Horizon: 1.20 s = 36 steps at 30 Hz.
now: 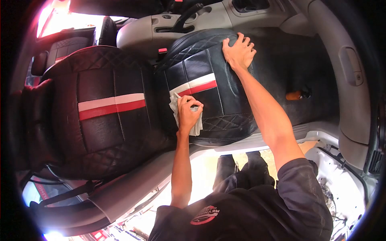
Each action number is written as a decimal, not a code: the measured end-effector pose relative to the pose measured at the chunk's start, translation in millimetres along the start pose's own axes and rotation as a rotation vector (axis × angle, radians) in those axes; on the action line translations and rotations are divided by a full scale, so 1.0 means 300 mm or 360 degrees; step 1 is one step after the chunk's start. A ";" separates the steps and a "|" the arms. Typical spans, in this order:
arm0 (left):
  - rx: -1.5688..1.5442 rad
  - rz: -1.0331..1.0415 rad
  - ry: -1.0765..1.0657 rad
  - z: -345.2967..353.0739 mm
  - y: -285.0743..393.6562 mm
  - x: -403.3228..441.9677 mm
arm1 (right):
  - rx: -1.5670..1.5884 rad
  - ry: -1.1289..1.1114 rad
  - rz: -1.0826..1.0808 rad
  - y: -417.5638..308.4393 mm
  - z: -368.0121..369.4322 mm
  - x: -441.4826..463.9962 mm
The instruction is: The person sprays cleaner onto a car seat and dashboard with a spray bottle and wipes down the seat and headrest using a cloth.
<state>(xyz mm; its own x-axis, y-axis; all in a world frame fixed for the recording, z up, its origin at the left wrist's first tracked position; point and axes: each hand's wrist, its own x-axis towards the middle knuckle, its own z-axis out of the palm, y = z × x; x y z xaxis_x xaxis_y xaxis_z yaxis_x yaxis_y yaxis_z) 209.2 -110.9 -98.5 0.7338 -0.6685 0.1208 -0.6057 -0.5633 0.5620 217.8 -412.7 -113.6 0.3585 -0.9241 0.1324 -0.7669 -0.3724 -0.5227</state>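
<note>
My left hand (189, 114) is closed on a pale cloth (197, 128), pressed against the black leather seat cushion (231, 94). Part of the cloth is covered by the hand, and its edges spread out beside the fingers and wrist. It lies at the end of the cushion's white and red stripe (203, 85), near the backrest. With fingers spread, my right hand (240, 52) rests on the front edge of the same cushion, on the console side, and holds nothing.
The black backrest (108, 132) with its own white and red stripe is at left. Beyond the seat runs a beige console (193, 20) with a handbrake lever (187, 17). An orange-and-black object (294, 95) lies on the dark floor. The door sill (225, 149) borders the seat.
</note>
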 end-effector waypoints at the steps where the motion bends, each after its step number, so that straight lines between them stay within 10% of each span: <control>1: 0.0003 -0.0003 0.0018 0.007 -0.011 -0.003 | -0.0001 -0.0003 0.0002 0.000 0.001 0.000; 36: -0.0164 0.0023 0.0163 0.025 -0.005 -0.028 | -0.0062 -0.0014 0.0016 -0.011 -0.005 -0.002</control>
<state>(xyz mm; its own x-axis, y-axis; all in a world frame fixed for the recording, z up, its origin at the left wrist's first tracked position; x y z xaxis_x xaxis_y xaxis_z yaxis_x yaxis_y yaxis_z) 201.6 -108.0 -106.6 0.7560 -0.6201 0.2095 -0.5855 -0.4976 0.6400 219.3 -410.9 -110.6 0.3550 -0.9272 0.1200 -0.7906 -0.3662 -0.4908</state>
